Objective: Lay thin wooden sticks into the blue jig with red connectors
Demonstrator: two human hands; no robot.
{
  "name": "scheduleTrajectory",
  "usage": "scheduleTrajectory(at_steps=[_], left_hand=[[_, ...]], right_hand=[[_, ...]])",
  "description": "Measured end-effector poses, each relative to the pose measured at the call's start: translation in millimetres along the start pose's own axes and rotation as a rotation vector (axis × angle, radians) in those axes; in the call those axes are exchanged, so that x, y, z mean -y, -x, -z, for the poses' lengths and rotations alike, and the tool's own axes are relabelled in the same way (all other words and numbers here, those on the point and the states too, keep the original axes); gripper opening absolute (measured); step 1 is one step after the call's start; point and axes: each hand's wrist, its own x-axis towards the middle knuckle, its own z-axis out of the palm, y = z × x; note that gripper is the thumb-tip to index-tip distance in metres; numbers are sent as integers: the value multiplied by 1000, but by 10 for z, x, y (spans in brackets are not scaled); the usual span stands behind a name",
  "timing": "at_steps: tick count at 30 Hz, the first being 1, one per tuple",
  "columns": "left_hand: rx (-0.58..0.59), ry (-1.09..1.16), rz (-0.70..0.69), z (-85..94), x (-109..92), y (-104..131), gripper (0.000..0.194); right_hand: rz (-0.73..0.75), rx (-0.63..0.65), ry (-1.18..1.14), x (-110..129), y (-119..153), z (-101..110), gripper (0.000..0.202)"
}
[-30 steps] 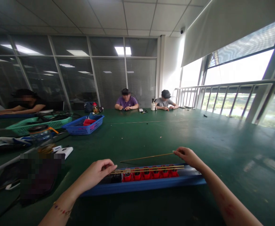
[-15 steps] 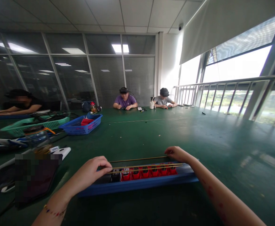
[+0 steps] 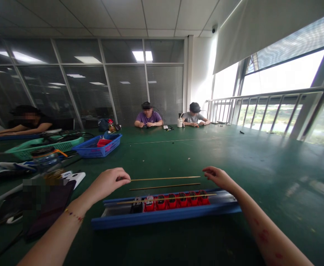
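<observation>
My left hand [image 3: 110, 183] pinches one end of a thin tan stick [image 3: 166, 178], which reaches to the right above the table. My right hand [image 3: 219, 178] has its fingers loosely apart, just beyond the stick's other end and not touching it. A second thin stick [image 3: 164, 186] lies nearer, behind the long blue tray [image 3: 164, 217]. Across the top of the tray's contents rests a third stick [image 3: 166, 199]. Several red holders with black pieces [image 3: 171, 201] stand in a row inside the tray, with a black block [image 3: 136, 206] at their left.
To the left are a blue basket [image 3: 95, 150], a green basket [image 3: 20, 150], a lidded jar [image 3: 47, 164], a white object [image 3: 78, 179] and a dark flat device [image 3: 49, 210]. Co-workers sit at the far side and far left of the green table [image 3: 261, 177].
My left hand has lifted away from the tray with one stick, moving it to the far side. My right hand has shifted slightly right and away from the stick it was touching.
</observation>
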Motion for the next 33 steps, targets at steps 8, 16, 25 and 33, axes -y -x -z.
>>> scheduleTrajectory(at_steps=[8, 16, 25, 33], left_hand=[[286, 89, 22, -522, 109, -303, 23], [305, -3, 70, -775, 259, -507, 21], [324, -26, 69, -824, 318, -552, 17], [324, 3, 78, -805, 387, -468, 18]], right_hand=[[34, 355, -106, 350, 317, 338, 36], [-16, 551, 21, 365, 343, 299, 39], [2, 505, -105, 416, 345, 323, 41], [-101, -78, -308, 53, 244, 422, 40]])
